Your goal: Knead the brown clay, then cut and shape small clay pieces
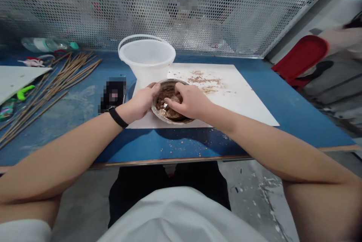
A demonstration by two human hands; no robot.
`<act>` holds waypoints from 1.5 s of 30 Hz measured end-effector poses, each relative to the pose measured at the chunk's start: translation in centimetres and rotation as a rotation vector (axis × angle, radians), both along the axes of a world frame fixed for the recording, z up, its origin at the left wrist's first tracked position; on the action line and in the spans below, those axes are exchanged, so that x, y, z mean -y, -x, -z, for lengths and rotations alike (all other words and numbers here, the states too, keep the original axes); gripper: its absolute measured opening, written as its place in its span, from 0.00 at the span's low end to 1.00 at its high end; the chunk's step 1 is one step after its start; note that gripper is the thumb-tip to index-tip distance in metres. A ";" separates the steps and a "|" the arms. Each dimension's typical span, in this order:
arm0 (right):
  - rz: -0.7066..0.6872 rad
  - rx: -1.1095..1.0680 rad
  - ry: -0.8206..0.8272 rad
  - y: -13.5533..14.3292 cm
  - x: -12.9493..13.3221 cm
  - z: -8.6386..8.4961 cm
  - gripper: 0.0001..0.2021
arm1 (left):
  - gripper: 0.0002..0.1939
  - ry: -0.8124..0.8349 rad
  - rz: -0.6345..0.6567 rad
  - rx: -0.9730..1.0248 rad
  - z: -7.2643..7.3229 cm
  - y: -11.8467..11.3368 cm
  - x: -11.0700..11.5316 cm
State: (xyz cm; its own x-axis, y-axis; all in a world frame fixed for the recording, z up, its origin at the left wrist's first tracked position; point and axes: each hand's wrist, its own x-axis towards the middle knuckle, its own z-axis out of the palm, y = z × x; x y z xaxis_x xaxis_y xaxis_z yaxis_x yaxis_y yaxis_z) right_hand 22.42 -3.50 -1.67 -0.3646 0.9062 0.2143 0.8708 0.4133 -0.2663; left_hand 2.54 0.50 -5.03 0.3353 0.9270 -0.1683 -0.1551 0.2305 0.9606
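Note:
A round metal bowl [167, 88] is tipped toward me over the white board's front part. My left hand [143, 100] grips its left rim, thumb on the edge and fingers around the outside. Inside the bowl lies a brown, crumbly material [169, 113], with a shiny spot in it. My right hand [190, 99] reaches into the bowl from the right, fingers curled and thumb pointing left. Its fingertips are partly hidden, so I cannot make out what they pinch. Just behind the bowl stands a white plastic bucket [149, 69] with its handle raised.
Brown crumbs [206, 80] lie scattered on the white board [249, 102]. A phone [113, 93], partly pixelated, is left of the bowl. Thin brown sticks [65, 76], a plastic bottle [46, 45] and a green item [25, 92] occupy the left. A perforated metal panel [135, 12] rises behind.

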 end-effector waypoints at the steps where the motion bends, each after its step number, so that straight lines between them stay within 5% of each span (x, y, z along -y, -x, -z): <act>1: 0.015 0.018 -0.017 0.0 -0.1 -0.2 0.21 | 0.11 0.007 -0.013 -0.009 -0.3 -0.1 0.1; 4: 0.011 0.129 -0.080 0.2 -0.5 -1.3 0.20 | 0.11 0.033 -0.014 0.004 -0.8 -0.3 0.4; 9: -0.237 0.105 -0.041 0.4 -0.7 -2.3 0.19 | 0.11 -0.005 0.056 0.054 -0.8 -0.2 0.4; 14: -0.277 -0.173 0.055 0.2 0.2 -1.9 0.19 | 0.11 -0.005 0.069 0.051 -0.8 -0.3 0.4; 19: -0.345 0.029 -0.127 1.1 2.3 -0.8 0.25 | 0.09 0.004 0.038 0.081 -0.9 -0.4 0.6; 26: -0.026 0.217 -0.188 3.1 1.2 0.9 0.24 | 0.24 0.031 0.182 -0.070 -1.1 0.7 0.7; 33: 0.149 0.180 -0.026 3.3 0.0 -1.0 0.27 | 0.22 0.035 0.091 -0.162 -1.1 0.8 0.5; 37: 0.102 0.191 0.054 2.1 0.7 -2.5 0.33 | 0.28 0.040 0.095 -0.197 -1.1 0.7 0.5; 45: -0.170 0.085 0.036 0.9 1.8 -2.2 0.13 | 0.15 -0.023 0.109 -0.130 -1.1 0.9 0.8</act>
